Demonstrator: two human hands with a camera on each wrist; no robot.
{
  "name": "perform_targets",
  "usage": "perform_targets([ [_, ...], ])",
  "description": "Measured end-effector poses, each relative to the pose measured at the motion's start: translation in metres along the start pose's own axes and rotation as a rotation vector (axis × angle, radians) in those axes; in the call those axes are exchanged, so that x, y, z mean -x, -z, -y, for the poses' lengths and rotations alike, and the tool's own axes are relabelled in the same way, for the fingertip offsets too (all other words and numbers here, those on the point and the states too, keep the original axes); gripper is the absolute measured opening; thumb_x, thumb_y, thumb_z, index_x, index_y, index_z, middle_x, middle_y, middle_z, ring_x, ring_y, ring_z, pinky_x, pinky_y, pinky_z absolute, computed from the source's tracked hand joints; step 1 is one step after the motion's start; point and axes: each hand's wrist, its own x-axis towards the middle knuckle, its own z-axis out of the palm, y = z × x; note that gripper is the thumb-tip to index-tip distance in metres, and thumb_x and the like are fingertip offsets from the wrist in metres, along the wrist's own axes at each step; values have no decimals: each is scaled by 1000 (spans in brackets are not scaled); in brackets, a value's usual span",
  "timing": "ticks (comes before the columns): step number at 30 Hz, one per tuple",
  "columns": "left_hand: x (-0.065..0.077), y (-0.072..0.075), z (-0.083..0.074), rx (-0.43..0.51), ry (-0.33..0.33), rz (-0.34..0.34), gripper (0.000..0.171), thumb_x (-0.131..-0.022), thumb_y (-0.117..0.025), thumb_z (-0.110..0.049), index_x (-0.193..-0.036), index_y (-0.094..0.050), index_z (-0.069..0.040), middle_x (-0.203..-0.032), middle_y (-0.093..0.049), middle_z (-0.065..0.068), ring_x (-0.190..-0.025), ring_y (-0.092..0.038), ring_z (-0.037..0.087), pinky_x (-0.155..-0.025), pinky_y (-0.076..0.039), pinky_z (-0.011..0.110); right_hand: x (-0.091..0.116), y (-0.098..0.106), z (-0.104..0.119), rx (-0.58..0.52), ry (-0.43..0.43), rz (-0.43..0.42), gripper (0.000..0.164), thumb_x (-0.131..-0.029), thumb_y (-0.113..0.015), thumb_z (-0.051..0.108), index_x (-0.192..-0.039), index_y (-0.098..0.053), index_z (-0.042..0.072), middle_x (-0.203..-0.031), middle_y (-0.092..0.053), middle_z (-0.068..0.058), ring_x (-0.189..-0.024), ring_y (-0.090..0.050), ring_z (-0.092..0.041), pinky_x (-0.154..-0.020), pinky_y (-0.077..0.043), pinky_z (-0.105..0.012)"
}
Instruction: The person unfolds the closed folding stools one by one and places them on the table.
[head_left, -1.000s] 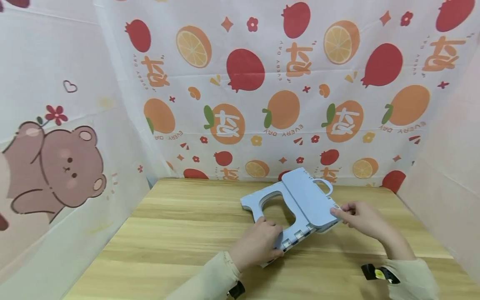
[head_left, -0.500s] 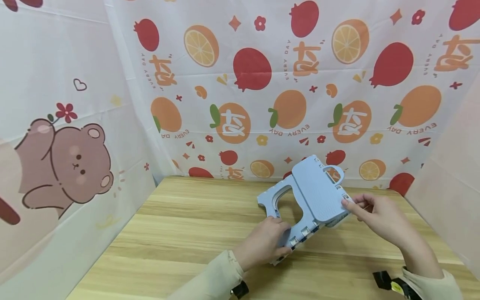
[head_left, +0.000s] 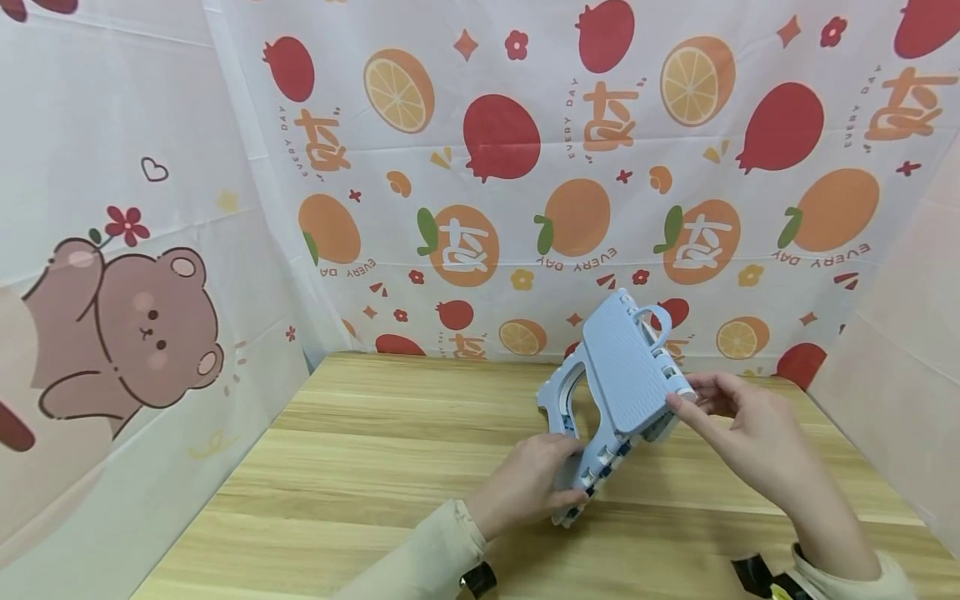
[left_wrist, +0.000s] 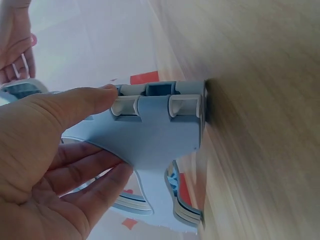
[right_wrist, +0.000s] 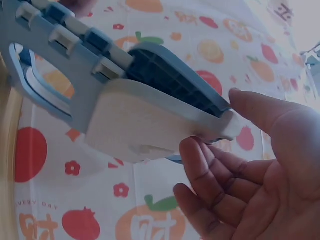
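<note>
A light blue folding step stool [head_left: 626, 367], partly folded, stands tilted on the table's right half, its ribbed top panel facing me and its carry loop [head_left: 660, 325] at the upper right. My left hand [head_left: 525, 483] grips the leg panel low down; in the left wrist view the thumb lies along the hinge edge [left_wrist: 135, 102] and the fingers reach into the cutout. With thumb and fingers my right hand [head_left: 761, 433] pinches the near right corner of the top. From the right wrist, the white inner panel [right_wrist: 135, 120] and the blue ribbed underside [right_wrist: 170, 75] show a narrow gap between them.
The wooden table [head_left: 337, 467] extends to a back wall hung with fruit-print cloth [head_left: 480, 233]. A bear-print cloth [head_left: 150, 333] covers the left side, and a pale sheet [head_left: 892, 350] the right.
The stool has tipped up, with its top panel and carry loop raised and its lower edge drawn right. Both hands keep their hold; the right hand has risen slightly. The view has shifted a little.
</note>
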Motion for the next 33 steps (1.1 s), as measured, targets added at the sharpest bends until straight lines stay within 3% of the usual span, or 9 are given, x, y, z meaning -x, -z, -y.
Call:
perform_targets([
  [7,0,-2,2,88,15,-7,49,-88,-91,-31,-126,-70,-9,-118,-79,2,-102,-74,8,-86,-58,14,6,-11,13,-46,136,-64,49,-100,-78,40,-140,-67,15,-109,-80,0,-111,-78,-33,-80,-55,-24],
  [14,-1,-4,4,213,33,17,50,-89,-90,-26,-131,-68,-9,-126,-79,5,-111,-77,13,-92,-60,16,6,-29,20,-107,307,-99,53,-98,-82,25,-148,-64,21,-119,-76,7,-108,-73,-9,-96,-48,-5],
  [20,-3,-8,8,305,63,18,52,-89,-90,-23,-133,-67,-9,-130,-77,6,-114,-77,15,-93,-61,19,0,-42,18,-146,370,-74,63,-95,-84,18,-153,-59,19,-122,-75,5,-106,-73,-7,-99,-54,-11],
  [26,-4,-9,10,353,84,26,55,-89,-91,-22,-137,-67,-11,-132,-77,5,-117,-77,19,-97,-61,22,-9,-52,6,-184,276,83,65,-94,-86,26,-150,-57,12,-120,-76,0,-107,-76,-17,-96,-62,-36],
  [33,-4,-8,13,392,83,29,57,-88,-91,-21,-139,-66,-14,-135,-76,1,-119,-75,13,-100,-60,23,-18,-73,-14,-200,214,303,59,-93,-84,41,-139,-67,9,-123,-79,-1,-109,-75,-18,-97,-58,-48],
])
